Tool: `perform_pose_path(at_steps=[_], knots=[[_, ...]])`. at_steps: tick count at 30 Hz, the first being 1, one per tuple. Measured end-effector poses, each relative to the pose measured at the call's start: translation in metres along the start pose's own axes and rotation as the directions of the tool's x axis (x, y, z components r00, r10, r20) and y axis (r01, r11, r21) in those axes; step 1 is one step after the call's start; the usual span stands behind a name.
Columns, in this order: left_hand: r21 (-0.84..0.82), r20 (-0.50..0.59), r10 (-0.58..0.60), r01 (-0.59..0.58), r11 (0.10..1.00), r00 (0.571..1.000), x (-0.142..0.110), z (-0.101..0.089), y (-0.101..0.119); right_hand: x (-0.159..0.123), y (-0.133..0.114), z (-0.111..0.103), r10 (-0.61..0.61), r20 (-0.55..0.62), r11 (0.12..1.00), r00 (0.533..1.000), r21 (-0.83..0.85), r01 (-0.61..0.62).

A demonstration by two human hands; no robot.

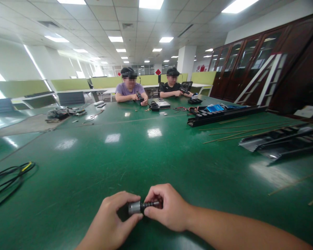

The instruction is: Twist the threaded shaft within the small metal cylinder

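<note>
Close to the near side of the green table (125, 163), both my hands are on one small part, a silver metal cylinder with a dark, ridged shaft (135, 207). My left hand (116, 217) grips the silver body between thumb and forefinger. With thumb and bent fingers, my right hand (169, 208) pinches the ridged shaft, whose bright tip points right. My right fingers hide some of the shaft. Whether the part touches the tabletop, I cannot tell.
A coiled black cable (11, 177) lies left. Black metal channels (284, 140) and thin rods (232, 133) lie right. Across the table, one person in purple (129, 90) and another in black (173, 86) handle drill-like tools. A stepladder (263, 80) leans by dark cabinets.
</note>
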State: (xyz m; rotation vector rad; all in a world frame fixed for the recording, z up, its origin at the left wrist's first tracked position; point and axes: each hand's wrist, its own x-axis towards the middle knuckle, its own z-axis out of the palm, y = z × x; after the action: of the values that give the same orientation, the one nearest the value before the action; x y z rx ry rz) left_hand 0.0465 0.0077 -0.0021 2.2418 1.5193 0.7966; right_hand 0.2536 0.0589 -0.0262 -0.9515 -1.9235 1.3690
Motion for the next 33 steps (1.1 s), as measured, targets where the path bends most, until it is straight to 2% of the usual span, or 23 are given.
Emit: perform_pose_path(at_steps=[33], knots=[[0.008, 0.001, 0.015, -0.015, 1.000, 1.000, -0.0003, -0.0012, -0.0031, -0.0002, 0.0006, 0.0009, -0.008, -0.023, 1.000, 1.000, -0.024, 0.008]])
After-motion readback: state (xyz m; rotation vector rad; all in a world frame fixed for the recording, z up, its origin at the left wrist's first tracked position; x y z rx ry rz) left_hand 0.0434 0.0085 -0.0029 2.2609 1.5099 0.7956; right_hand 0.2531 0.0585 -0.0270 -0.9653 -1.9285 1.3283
